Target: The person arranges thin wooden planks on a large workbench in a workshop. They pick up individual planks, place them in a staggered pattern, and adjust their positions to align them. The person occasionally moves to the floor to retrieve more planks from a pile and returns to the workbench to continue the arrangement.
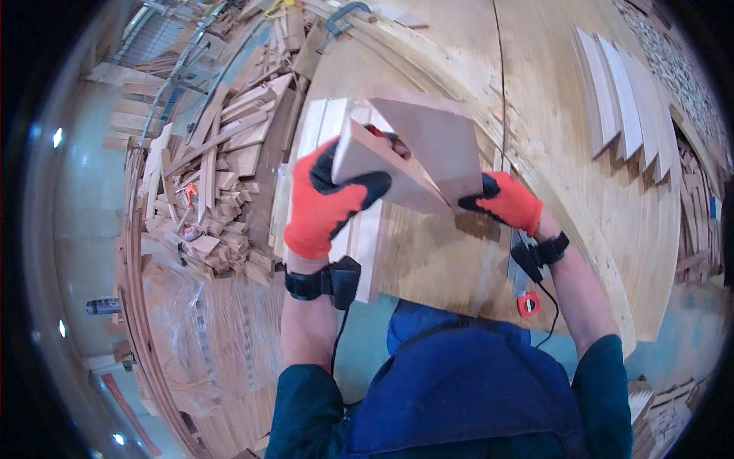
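In a red glove with black fingertips, my left hand grips a pale, tapered wooden board, its thumb across the near face. Fingertips show over that board's far edge. My right hand, gloved alike, pinches the lower right edge of a wider wooden board. Both boards are held tilted above the workbench. Their lower ends meet or overlap near my right thumb, and a narrow wedge-shaped gap opens between them toward the upper left. Whether they touch along the edge, I cannot tell.
Long pale planks lie under and beside my left hand. A red tape measure rests at the bench's near edge. Several angled boards lie at the right. A scrap wood pile is left, a blue clamp at the back.
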